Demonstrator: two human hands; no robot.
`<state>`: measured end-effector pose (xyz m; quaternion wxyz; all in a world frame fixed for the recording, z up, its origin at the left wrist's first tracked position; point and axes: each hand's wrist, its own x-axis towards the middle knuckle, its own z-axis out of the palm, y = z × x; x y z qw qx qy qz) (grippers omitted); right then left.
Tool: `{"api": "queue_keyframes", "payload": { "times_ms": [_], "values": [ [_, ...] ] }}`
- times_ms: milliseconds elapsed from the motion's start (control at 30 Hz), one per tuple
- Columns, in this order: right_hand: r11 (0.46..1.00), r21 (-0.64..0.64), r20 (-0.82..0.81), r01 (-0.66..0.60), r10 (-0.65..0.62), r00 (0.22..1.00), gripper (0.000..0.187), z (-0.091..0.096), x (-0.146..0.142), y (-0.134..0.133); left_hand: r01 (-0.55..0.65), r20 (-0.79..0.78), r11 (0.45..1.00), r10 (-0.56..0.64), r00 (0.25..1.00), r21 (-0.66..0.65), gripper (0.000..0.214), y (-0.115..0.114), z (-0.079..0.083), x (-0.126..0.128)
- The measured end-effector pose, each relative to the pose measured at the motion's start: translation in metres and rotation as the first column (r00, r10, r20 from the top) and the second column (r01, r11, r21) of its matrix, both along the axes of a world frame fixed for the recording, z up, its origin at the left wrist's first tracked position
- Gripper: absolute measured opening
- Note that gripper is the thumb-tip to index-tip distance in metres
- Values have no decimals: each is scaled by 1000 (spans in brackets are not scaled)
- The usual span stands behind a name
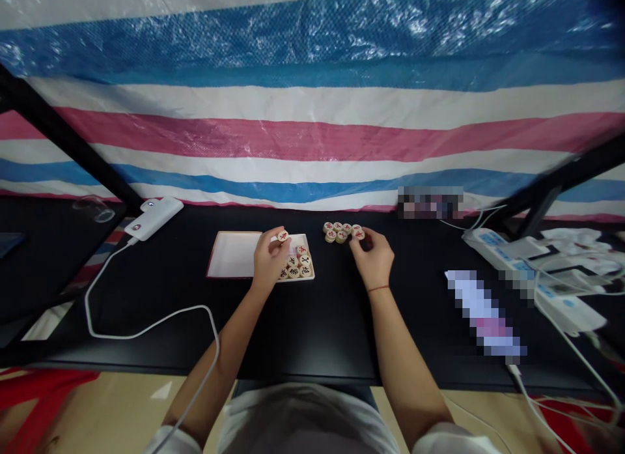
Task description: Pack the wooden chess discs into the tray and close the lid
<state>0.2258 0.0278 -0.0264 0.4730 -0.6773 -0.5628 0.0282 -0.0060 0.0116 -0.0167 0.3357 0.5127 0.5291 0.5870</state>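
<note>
My left hand (269, 257) hovers over the right part of a white tray (233, 255) and pinches a round wooden chess piece (282, 236) with a red mark. Several more such pieces (299, 264) lie in the tray beside that hand. My right hand (374, 257) rests on the black table (303, 324) with its fingers curled on a piece (358, 234) at the right end of a small cluster of pieces (338, 232) lying on the table.
A white power bank (153, 217) with a cable (146, 324) lies at the left. White power strips (537, 271) and cords crowd the right side. A striped tarp (312, 115) hangs behind the table. Black frame bars slant at both sides.
</note>
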Motion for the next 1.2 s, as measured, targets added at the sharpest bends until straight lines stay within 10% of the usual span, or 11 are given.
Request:
{"api": "queue_keyframes", "payload": {
  "times_ms": [200,433,533,633,800,1200],
  "values": [
    [978,-203,52,55,-45,998,29,-17,14,4,-1,-111,1000,4,994,27,32,-1,2,-2],
    [989,-146,169,23,2,986,33,-13,2,1,132,-542,962,20,840,240,26,-9,9,-3],
    [990,-39,24,-138,139,990,32,6,-21,-14,221,-687,932,40,726,288,22,-12,11,0],
    [882,-25,-174,-470,459,871,30,21,-50,-33,272,-740,921,24,672,278,19,-14,10,4],
    [832,15,-204,-555,546,812,24,29,-76,-46,295,-759,934,-40,650,203,21,-15,6,6],
    [994,-109,-61,32,-39,997,25,-7,6,-8,276,-746,934,-16,666,226,33,-16,13,7]
  ]
}}
